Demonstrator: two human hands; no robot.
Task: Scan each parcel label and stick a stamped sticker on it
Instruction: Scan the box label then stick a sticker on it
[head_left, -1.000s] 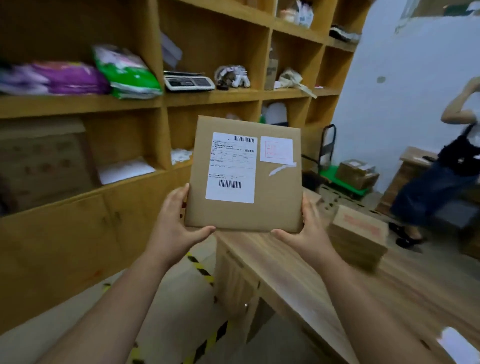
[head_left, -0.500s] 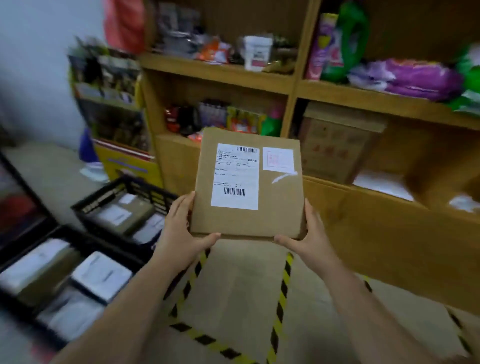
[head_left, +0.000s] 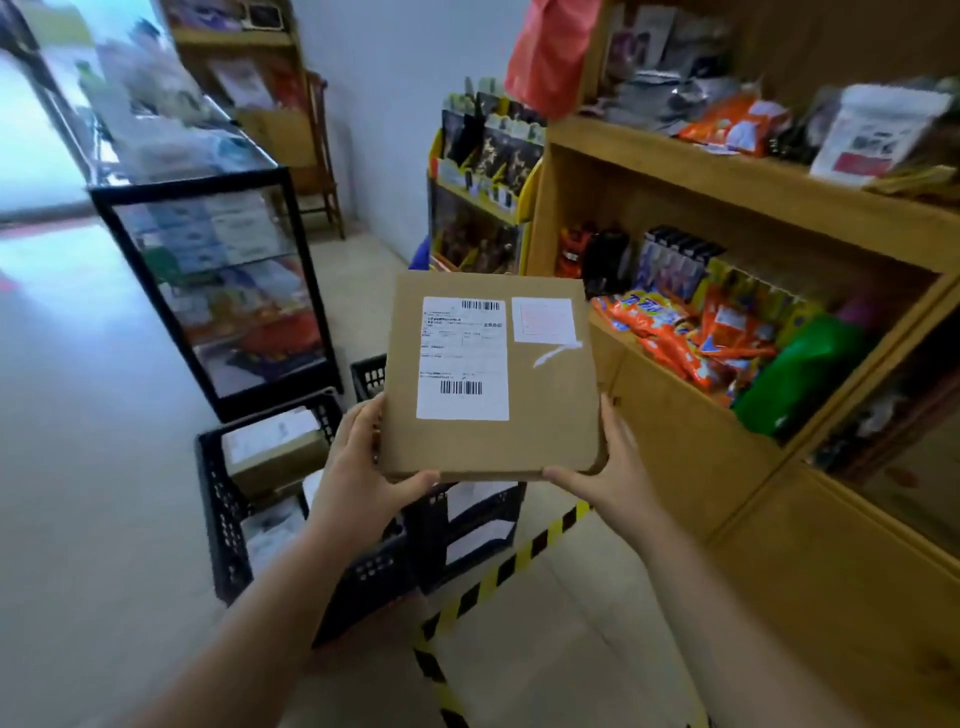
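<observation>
Both hands grasp a flat cardboard parcel (head_left: 493, 374) held up in the air: left hand (head_left: 358, 467) on lower left corner, right hand (head_left: 613, 467) on lower right. White label (head_left: 462, 358) and stamped sticker (head_left: 543, 319) on its face. Black crates (head_left: 223, 519) on floor below, wooden shelves (head_left: 727, 176) to the right

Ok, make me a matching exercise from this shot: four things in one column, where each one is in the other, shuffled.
Things:
1. stamped sticker
2. shipping label
3. left hand
4. black crates

Places:
a. on the floor below the parcel
b. parcel's top right corner
c. gripping the parcel's lower left corner
d. left half of the parcel's face

Pairs: 1-b, 2-d, 3-c, 4-a

The parcel is held up in both hands.
</observation>
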